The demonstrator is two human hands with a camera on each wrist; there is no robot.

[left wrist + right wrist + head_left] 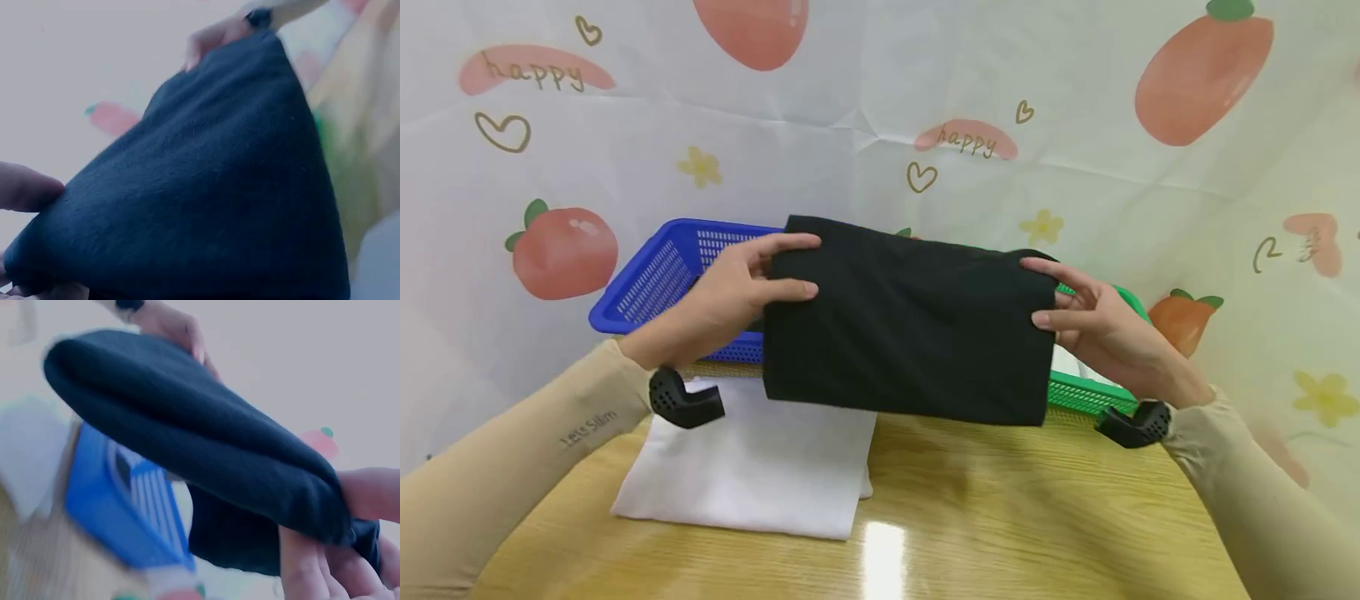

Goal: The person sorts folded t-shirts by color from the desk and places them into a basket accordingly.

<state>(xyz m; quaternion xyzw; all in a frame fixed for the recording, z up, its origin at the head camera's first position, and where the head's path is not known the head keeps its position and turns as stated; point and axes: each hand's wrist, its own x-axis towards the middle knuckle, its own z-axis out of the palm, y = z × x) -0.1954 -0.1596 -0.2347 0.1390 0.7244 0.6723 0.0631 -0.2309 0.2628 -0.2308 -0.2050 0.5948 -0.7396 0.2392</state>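
A folded black cloth [910, 325] hangs in the air between both hands, spread wide above the table. The left hand [730, 279] grips its left edge, thumb and index finger on the near face. At the opposite edge the right hand [1097, 321] pinches the cloth near its upper right corner. Folded layers of the black cloth [187, 431] show in the right wrist view, with the right hand's fingers [312, 562] beneath them. In the left wrist view the cloth [206, 181] fills most of the picture.
Below the cloth, a folded white cloth [752, 467] lies on the wooden table [1037, 500]. Behind stand a blue basket [655, 283] at left, with something dark inside, and a green basket [1090, 392] at right holding white items. A fruit-printed curtain [850, 108] covers the back.
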